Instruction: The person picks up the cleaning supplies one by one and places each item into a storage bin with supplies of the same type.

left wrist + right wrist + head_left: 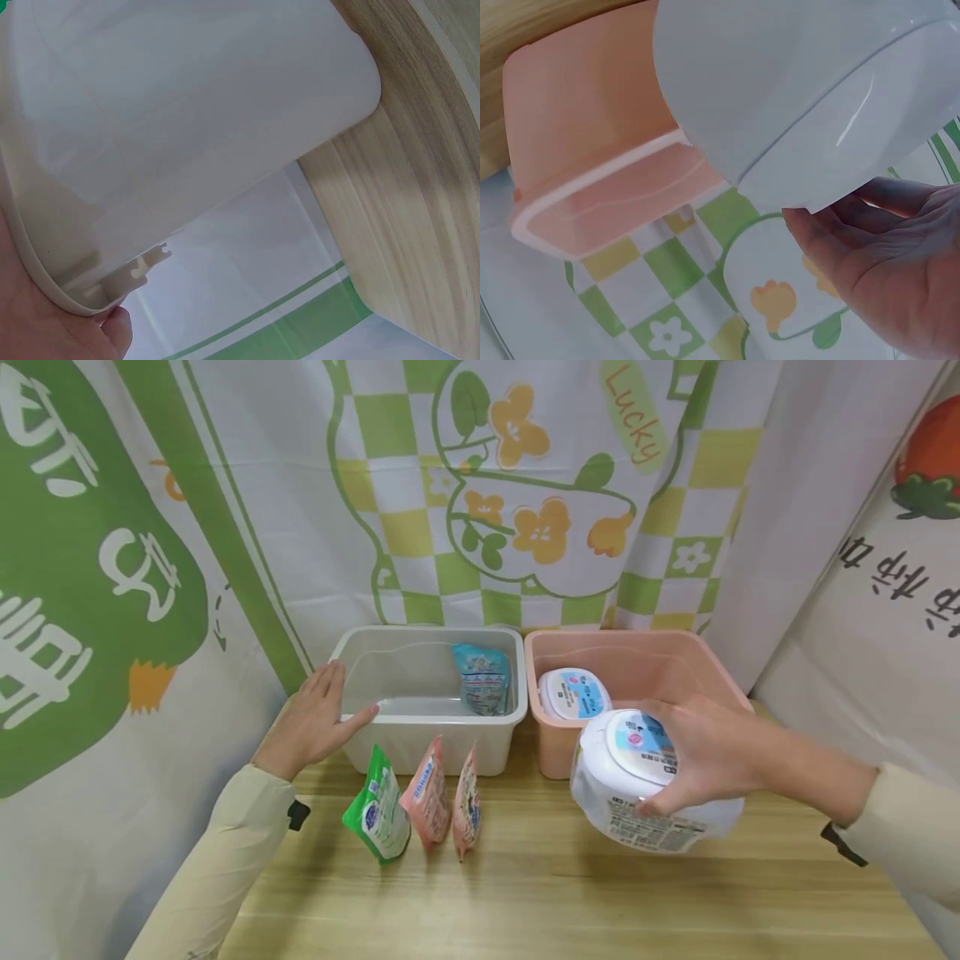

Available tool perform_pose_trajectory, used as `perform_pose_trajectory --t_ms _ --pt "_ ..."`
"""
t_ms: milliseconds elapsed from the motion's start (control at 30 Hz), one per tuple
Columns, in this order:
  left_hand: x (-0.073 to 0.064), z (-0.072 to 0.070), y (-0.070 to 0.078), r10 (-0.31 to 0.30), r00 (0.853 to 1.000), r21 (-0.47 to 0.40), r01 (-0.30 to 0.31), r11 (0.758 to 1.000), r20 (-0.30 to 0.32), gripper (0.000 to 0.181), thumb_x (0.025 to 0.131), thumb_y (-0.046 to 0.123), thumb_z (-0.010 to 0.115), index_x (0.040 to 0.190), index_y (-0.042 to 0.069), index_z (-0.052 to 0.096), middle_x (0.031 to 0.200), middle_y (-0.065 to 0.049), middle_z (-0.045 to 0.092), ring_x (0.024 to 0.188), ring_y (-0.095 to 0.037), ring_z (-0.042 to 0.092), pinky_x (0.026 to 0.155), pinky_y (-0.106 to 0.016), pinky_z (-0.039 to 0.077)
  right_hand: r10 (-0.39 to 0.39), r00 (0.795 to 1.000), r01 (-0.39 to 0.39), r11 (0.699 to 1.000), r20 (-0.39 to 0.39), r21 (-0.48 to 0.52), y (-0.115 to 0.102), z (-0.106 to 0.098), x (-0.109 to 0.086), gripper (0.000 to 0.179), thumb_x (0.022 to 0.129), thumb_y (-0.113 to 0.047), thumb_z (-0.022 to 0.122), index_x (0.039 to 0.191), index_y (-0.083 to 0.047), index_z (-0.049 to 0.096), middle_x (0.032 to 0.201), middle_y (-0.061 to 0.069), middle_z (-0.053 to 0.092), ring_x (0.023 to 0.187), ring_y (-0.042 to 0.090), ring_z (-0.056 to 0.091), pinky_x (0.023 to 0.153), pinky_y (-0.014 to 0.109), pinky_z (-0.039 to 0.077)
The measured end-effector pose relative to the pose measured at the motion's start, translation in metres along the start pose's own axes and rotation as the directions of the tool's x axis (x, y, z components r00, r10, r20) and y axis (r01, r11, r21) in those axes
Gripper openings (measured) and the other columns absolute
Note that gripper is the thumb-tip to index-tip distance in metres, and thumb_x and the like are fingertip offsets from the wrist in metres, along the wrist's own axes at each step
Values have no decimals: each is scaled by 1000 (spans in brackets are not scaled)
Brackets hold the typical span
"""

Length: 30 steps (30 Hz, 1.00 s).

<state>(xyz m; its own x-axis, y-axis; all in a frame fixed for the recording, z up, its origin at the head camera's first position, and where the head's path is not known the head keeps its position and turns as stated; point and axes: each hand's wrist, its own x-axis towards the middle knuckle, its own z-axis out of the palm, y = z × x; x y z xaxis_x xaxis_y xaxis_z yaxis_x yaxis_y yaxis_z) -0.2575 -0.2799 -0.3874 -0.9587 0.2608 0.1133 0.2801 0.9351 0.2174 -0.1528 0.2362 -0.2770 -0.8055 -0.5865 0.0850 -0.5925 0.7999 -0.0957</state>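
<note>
My right hand (701, 747) grips a white plastic tub (622, 806) around its lid, with the thumb on the near side. The tub is tilted, in front of the pink bin (637, 647), and a blue-and-white label shows on its lid. From below, the right wrist view shows the tub's smooth white base (780, 82). My left hand (315, 714) rests on the near-left corner of the grey-white bin (427, 743), fingers straight and thumb stretched along the front rim. In the left wrist view the bin's rim (37, 277) runs beneath that hand.
A blue pouch (483, 681) lies inside the grey-white bin. Another white tub (575, 693) sits in the pink bin. On the wooden table (525, 902) a green pouch (382, 814) and two pink pouches (429, 797) stand in a row. Printed cloth (540, 485) hangs behind.
</note>
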Motion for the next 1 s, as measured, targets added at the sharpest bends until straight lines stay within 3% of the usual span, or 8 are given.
perform_pose_trajectory --t_ms 167,367,667,767,900,1000 --pt "0 2 -1 -1 1000 -1 1 1000 -5 105 105 69 38 164 -11 5 173 -33 7 162 -52 9 132 -62 12 68 998 -68 997 2 -44 -1 -17 4 107 57 -81 86 127 -3 62 100 -2 66 86 11 57 67 26 48" --pt "1 3 -1 -6 1000 -11 6 1000 -4 106 105 70 38 164 -11 4 174 -33 6 162 -51 7 132 -62 11 105 994 -105 994 -7 -10 0 -33 10 99 57 -77 89 122 -7 65 106 1 67 93 18 58 66 28 50" --pt "1 2 0 -2 1000 -1 2 1000 4 105 105 70 37 164 -11 5 174 -33 6 162 -51 7 132 -62 10 207 978 -208 978 29 7 6 -59 23 102 66 -74 87 137 -7 58 92 4 70 73 14 62 57 29 50" --pt "1 2 -1 1 1000 3 -1 1000 -4 105 105 70 37 164 -11 5 173 -33 6 162 -51 8 132 -61 11 241 970 -241 971 21 4 8 -64 29 85 69 -71 86 118 -6 66 82 3 68 67 15 61 54 30 50" --pt "1 3 -1 2 1000 0 -2 1000 -12 105 105 70 37 164 -12 6 173 -34 7 162 -52 8 132 -62 11 307 952 -307 952 8 -12 12 -68 37 69 71 -71 84 91 -9 64 73 4 66 60 17 61 50 31 49" --pt "1 3 -2 -3 1000 4 3 1000 -6 106 105 71 36 164 -11 5 173 -33 7 162 -51 8 132 -62 12 347 938 -347 938 16 -23 17 -71 43 69 73 -74 81 87 -9 64 69 5 66 57 19 62 49 32 50"
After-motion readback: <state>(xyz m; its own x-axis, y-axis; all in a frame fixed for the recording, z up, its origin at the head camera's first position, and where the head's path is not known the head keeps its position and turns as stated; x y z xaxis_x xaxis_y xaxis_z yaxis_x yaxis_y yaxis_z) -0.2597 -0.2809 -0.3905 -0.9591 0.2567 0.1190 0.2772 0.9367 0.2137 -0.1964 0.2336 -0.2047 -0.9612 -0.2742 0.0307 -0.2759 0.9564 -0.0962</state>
